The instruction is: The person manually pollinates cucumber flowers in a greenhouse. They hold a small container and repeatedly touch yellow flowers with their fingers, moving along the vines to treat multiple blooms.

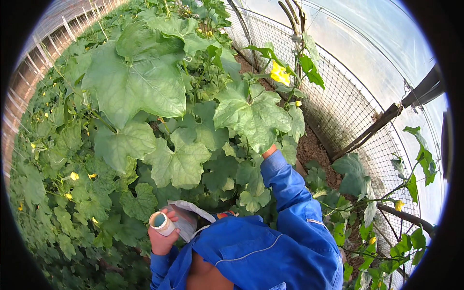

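Note:
My left hand [164, 235] grips a small white open-topped container [162, 223] low in the view, its mouth facing up. Beside it hangs a pale plastic bag [185, 219] against my blue jacket [250, 246]. My right arm reaches forward into the plants, and only the wrist part of my right hand [269, 151] shows; the fingers are hidden beneath a broad lobed leaf [252, 116]. Above that leaf a yellow flower [280, 73] is open on the vine, with a small yellow bud [298, 103] below it.
Dense leafy vines with several yellow flowers [74, 176] spread ahead and to the left. At the right, a net [337, 87] stands before plastic sheeting [366, 43], with a dark slanting pole [386, 116]. Bare soil [315, 152] runs along its foot. Another vine [409, 181] grows at the far right.

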`<state>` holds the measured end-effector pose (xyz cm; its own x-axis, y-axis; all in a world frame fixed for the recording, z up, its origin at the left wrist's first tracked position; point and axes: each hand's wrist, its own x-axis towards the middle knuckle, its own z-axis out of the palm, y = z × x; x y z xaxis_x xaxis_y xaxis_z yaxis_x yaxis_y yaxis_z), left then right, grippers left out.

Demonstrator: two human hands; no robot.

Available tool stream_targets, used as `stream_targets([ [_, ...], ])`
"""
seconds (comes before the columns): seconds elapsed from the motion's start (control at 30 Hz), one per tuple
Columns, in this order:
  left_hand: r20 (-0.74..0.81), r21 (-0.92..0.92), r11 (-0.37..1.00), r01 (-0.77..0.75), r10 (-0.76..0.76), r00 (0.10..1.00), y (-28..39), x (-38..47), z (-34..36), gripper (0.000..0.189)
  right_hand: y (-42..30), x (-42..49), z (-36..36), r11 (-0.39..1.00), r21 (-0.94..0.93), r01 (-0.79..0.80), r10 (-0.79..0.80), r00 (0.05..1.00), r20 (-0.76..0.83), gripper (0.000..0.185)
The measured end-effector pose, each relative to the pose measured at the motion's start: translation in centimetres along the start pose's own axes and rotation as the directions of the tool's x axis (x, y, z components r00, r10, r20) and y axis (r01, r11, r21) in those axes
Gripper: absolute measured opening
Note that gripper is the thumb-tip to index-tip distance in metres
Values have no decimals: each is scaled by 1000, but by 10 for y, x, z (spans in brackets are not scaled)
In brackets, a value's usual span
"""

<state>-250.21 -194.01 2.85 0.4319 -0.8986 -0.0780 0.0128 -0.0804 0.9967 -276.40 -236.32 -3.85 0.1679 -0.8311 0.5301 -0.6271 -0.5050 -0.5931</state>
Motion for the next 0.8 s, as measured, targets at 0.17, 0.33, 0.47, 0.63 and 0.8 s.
stream_targets([
  [0.17, 1, -13, 1000, 0, 0, 1000, -1, 3, 1, 76, -8, 5, -1, 996, 13, -88, 88, 996, 19, 46],
  [0.33, 7, -2, 1000, -11, 11, 1000, 0, 6, 4, 76, -13, 10, -9, 976, 21, -216, 214, 974, 69, 47],
  [0.47, 3, -18, 1000, 1, -1, 1000, -1, 6, 3, 76, -18, 10, -13, 942, -23, -334, 334, 934, 128, 49],
  [0.63, 1, -9, 1000, 6, -6, 1000, 0, 4, 0, 75, -50, -3, -19, 987, 135, -83, 91, 994, -59, 51],
  [0.8, 10, -11, 1000, -21, 21, 1000, 6, 3, 0, 74, -156, -2, -83, 978, 122, 170, -205, 657, 725, 45],
])
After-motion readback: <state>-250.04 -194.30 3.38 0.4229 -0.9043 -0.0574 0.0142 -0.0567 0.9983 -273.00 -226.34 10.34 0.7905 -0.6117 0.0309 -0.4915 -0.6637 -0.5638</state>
